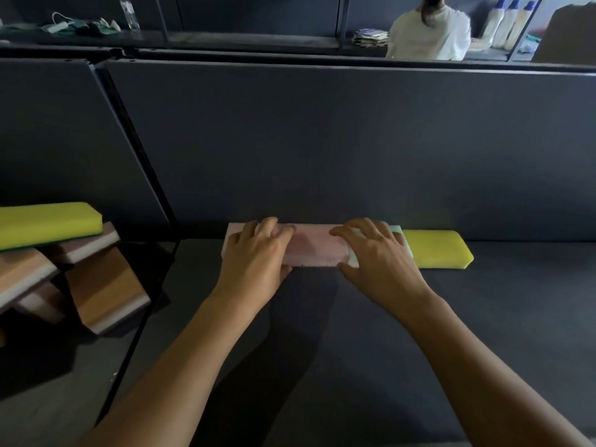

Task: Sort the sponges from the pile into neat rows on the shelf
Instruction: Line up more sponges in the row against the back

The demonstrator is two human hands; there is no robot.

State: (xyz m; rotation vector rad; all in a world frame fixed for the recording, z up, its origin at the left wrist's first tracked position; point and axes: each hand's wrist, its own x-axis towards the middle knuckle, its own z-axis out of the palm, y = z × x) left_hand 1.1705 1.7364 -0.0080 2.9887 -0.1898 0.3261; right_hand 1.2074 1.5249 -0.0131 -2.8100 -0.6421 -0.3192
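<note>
A long pink sponge [314, 245] lies against the dark back panel of the shelf [322, 333]. My left hand [258, 253] grips its left end, fingers on top and thumb at the front edge. My right hand [377, 250] grips its right end, where a pale green sponge [397, 232] peeks out under the fingers. A yellow sponge [435, 248] lies in line just to the right. On the left, the pile holds a yellow sponge [48, 222] on top of several brown-and-white sponges [103, 288].
A black upright post [142, 175] separates the pile's bay from this shelf. Beyond the back panel, a person in white [429, 30] stands near white bottles [506, 24]. A stack of papers [371, 37] lies on a far shelf.
</note>
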